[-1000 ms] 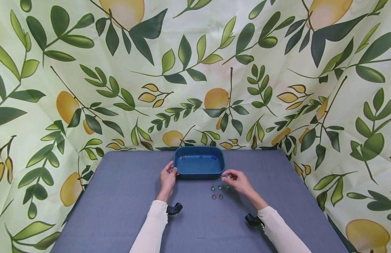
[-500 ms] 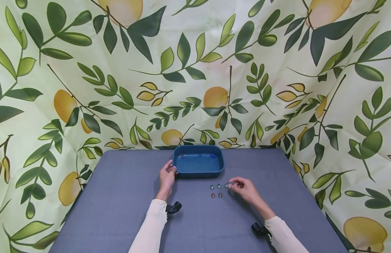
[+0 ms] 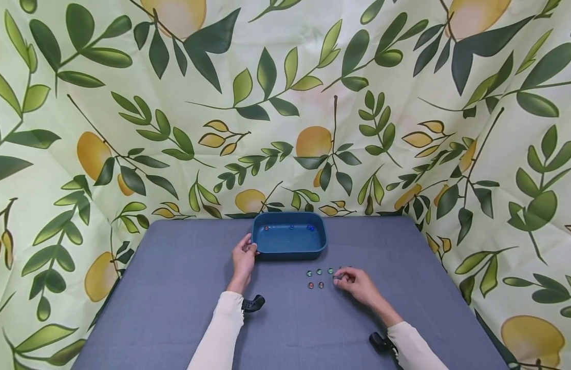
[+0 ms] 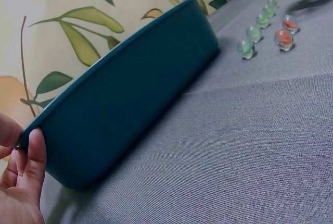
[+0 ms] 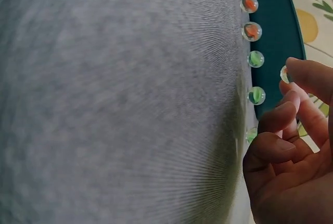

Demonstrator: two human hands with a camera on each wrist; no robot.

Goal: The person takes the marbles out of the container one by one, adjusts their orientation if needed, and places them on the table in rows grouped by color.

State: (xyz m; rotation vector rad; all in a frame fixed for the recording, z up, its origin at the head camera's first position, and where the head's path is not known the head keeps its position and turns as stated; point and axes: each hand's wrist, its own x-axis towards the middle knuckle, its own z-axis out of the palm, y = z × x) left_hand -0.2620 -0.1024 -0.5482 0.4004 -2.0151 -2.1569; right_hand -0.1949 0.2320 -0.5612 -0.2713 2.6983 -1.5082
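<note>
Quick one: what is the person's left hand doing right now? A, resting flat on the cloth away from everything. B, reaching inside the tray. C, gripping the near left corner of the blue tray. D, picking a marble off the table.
C: the left hand holds the corner of the blue tray, thumb and fingers at its rim in the left wrist view.

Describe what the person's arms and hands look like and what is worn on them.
Both arms wear long cream sleeves, the left sleeve and right sleeve reaching to the wrists. A small black device is strapped at each wrist: one on the left, one on the right. The left hand and right hand are bare, with no gloves.
</note>
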